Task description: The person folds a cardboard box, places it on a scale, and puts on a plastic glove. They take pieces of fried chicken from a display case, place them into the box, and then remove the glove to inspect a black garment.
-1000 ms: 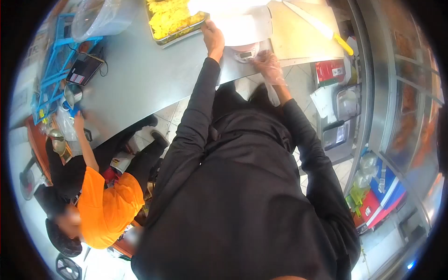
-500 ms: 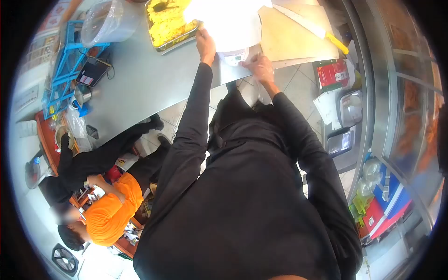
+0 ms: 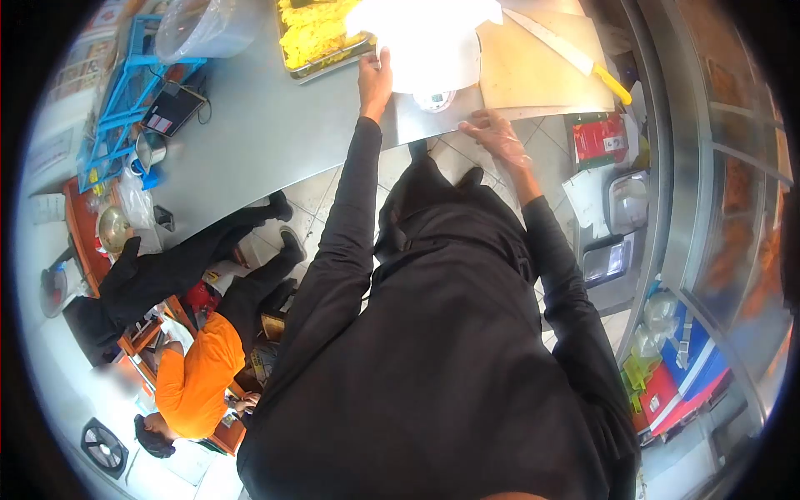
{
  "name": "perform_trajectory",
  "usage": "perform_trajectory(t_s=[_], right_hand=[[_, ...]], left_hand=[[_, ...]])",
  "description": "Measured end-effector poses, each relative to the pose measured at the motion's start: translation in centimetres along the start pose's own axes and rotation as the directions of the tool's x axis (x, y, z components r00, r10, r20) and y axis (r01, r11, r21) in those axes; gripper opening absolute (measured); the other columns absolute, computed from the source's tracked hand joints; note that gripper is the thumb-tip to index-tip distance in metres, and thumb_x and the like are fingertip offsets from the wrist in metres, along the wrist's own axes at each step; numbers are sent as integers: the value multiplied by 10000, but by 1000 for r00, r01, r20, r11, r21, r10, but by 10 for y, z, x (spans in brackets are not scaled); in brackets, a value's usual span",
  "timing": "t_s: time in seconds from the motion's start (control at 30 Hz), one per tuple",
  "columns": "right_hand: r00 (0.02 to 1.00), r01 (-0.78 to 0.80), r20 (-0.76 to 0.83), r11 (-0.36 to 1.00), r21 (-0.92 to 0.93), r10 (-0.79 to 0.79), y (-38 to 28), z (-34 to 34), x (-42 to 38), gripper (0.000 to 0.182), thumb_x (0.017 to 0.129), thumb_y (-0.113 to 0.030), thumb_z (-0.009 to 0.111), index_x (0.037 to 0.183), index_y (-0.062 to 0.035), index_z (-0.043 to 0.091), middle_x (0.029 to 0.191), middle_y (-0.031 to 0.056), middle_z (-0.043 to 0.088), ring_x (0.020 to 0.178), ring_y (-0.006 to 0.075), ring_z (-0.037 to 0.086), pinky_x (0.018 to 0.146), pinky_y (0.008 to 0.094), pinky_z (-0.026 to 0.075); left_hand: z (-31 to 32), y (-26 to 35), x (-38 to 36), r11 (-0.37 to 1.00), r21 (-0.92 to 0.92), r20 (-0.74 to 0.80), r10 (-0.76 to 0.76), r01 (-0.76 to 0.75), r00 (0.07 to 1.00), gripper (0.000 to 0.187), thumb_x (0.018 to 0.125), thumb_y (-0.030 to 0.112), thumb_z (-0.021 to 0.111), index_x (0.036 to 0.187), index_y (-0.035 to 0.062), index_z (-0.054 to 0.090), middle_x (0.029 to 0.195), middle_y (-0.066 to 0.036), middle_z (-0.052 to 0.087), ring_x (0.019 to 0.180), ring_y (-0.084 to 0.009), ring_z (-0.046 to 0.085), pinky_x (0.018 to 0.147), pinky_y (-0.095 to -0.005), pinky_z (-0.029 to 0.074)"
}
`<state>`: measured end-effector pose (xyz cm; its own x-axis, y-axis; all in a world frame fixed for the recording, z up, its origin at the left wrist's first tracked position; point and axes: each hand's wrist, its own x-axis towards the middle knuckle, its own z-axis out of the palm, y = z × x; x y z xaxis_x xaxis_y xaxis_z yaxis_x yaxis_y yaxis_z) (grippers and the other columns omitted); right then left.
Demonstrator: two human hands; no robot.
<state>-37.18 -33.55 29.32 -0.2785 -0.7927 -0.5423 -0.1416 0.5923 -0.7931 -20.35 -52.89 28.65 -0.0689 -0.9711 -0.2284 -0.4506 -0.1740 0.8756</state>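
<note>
The bench [image 3: 250, 133] is carrying everything within reach, with the cutting board [image 3: 533, 75] lying at the person's right and the tray [image 3: 333, 60] of yellow food sitting at the left. Between them a white sheet [image 3: 433, 50] is spreading over most of the kitchen scale [image 3: 436, 100], leaving the scale's display showing at the near side. Glare is washing out the sheet, so its long axis is probably running away from the body, though its far end is hard to judge. The knife [image 3: 612, 83] is resting along the board, its yellow handle pointing toward the person's right.

The left hand [image 3: 375, 83] is the nearer to the sheet: it is reaching in beside its left edge, close to the tray's corner, the sheet lying just to the right of the fingers. Whether those fingers are pinching the edge or only resting against it, I cannot tell. The right hand [image 3: 502, 140], wrapped in clear plastic, is hovering at the bench's near edge with loosely open fingers, gripping nothing visible; the sheet is lying beyond them and to their left.

Compared with the earlier frame, the right hand is sitting farther from the scale, and the co-worker in orange [image 3: 200, 375] is leaning differently.
</note>
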Motion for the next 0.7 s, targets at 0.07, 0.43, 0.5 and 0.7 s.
perform_trajectory(t_s=[0.07, 0.43, 0.5, 0.7], right_hand=[[997, -35, -63, 999, -16, 34, 2, -5, -4, 620, 736, -386, 739, 1153, 23, 534, 1050, 176, 608, 877, 219, 611, 769, 332, 501], [990, -84, -106, 991, 108, 96, 11, -18, -16, 625, 759, -441, 704, 1149, 19, 537, 965, 150, 642, 782, 180, 613, 675, 302, 495], [989, -86, -110, 992, 92, 96, 14, -18, -16, 624, 764, -442, 699, 1149, 22, 534, 970, 147, 641, 776, 177, 609, 666, 293, 488], [987, -86, -122, 985, 151, 105, 19, -19, -18, 619, 767, -425, 699, 1155, 26, 529, 985, 140, 639, 751, 161, 592, 632, 283, 466]], left_hand=[[-1, -1, -2, 1000, -6, 10, -19, 19, 1000, 528, 881, 432, 484, 1108, -44, 471, 1005, -258, 595, 960, -339, 583, 831, -388, 438], [-9, -7, -16, 989, -108, -103, -114, 103, 988, 579, 851, 455, 527, 1139, -29, 394, 1047, -262, 563, 961, -343, 577, 833, -396, 443], [-10, -9, -10, 972, -141, -32, -196, 189, 980, 617, 848, 484, 524, 1152, -35, 389, 1064, -269, 556, 986, -347, 568, 851, -392, 437], [-15, 1, -12, 972, -146, -45, -192, 183, 980, 691, 838, 549, 517, 1171, -42, 385, 1138, -276, 514, 1074, -333, 513, 889, -404, 410]])
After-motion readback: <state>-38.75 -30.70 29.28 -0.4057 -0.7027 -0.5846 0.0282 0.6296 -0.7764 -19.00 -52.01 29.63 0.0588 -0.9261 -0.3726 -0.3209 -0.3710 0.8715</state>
